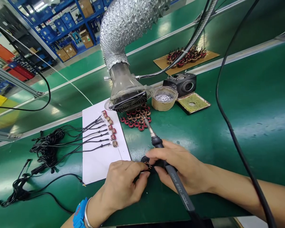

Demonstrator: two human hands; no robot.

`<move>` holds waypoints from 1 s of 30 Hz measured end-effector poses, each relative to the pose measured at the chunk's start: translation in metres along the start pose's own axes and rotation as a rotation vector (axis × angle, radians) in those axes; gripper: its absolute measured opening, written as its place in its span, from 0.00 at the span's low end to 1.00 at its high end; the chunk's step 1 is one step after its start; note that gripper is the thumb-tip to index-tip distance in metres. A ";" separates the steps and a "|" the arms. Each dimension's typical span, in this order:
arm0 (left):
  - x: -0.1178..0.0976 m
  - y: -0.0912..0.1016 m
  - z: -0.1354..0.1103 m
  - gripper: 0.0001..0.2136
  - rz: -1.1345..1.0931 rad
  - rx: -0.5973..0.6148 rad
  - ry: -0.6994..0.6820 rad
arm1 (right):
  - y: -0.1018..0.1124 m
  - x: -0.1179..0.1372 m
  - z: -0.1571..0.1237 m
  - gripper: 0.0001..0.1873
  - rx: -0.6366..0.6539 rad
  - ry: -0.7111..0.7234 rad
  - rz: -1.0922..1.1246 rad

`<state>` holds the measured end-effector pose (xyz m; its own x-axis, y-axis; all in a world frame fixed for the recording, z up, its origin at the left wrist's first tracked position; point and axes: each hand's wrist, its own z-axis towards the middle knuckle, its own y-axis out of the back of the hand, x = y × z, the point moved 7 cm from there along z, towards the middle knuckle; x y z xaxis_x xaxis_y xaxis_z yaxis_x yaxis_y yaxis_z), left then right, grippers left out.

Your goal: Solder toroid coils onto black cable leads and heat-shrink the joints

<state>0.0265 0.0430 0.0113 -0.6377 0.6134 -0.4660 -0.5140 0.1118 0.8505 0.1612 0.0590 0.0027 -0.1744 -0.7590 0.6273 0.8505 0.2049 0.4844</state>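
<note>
The step in hand looks like readying a toroidal coil [148, 165] at the lower centre of the frame, with fingertips of both hands meeting at it; the left hand [128, 178] pinches it between thumb and forefinger, while the right hand [181, 167] is closed round a soldering iron [177, 183], its thumb and forefinger also close to the coil, though whether they touch it I cannot tell; the iron's tip points up the frame, away from the coil, towards a pile of red-and-black wound coils [135, 120] at the centre; the next move probably calls for a steady left pinch and careful finger work, with the hot tip kept clear; the coil is a small dark ring with copper-coloured turns fanning radially, partly hidden by fingers and slightly blurred.
</note>
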 end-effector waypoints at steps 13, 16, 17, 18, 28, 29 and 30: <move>0.001 0.001 -0.002 0.03 0.018 0.083 0.032 | -0.013 0.009 0.002 0.15 0.083 0.086 -0.192; 0.005 0.021 0.001 0.05 -0.007 0.095 0.087 | -0.007 0.008 0.003 0.20 0.080 0.084 -0.178; 0.007 0.030 0.001 0.06 0.006 0.088 0.107 | -0.003 0.008 0.003 0.21 0.057 0.082 -0.175; 0.008 0.041 0.000 0.07 0.027 0.074 0.131 | 0.000 0.007 0.003 0.21 0.024 0.080 -0.174; 0.026 0.168 -0.097 0.10 0.062 -0.446 0.590 | 0.010 0.005 -0.003 0.22 -0.110 0.093 -0.146; 0.031 0.175 -0.110 0.11 0.076 -0.484 0.629 | 0.010 0.006 -0.006 0.21 -0.113 0.083 -0.142; 0.038 0.179 -0.123 0.13 0.095 -0.493 0.668 | 0.010 0.005 -0.010 0.21 -0.121 0.062 -0.123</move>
<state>-0.1600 -0.0100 0.1160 -0.8173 -0.0073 -0.5762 -0.5337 -0.3675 0.7617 0.1736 0.0510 0.0049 -0.2532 -0.8110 0.5275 0.8789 0.0351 0.4758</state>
